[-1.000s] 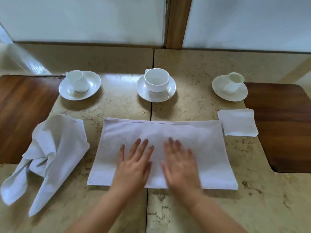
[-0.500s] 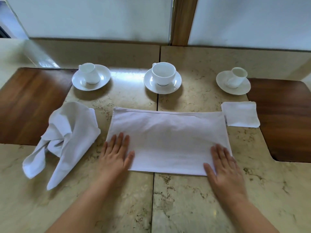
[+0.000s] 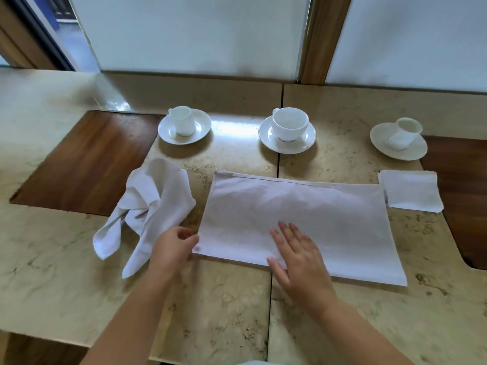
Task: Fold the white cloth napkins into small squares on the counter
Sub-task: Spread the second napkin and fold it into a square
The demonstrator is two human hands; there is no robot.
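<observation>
A white napkin (image 3: 303, 214), folded into a long rectangle, lies flat in the middle of the marble counter (image 3: 224, 299). My left hand (image 3: 172, 248) pinches its near left corner between thumb and fingers. My right hand (image 3: 297, 254) rests flat on the napkin's near edge, fingers apart, holding nothing. A crumpled white napkin (image 3: 150, 206) lies to the left, just beyond my left hand. A napkin folded into a small square (image 3: 411, 191) sits at the right, touching the far right corner of the long one.
Three white cups on saucers stand in a row at the back: left (image 3: 184, 125), middle (image 3: 288, 129), right (image 3: 399, 137). Dark wood insets lie at the left (image 3: 84, 159) and right (image 3: 463, 191). A wall with a wooden post (image 3: 322, 38) runs behind.
My hands slid apart along the napkin's near edge. Since then my right hand has come back to the middle, and my left hand has closed on the near left corner.
</observation>
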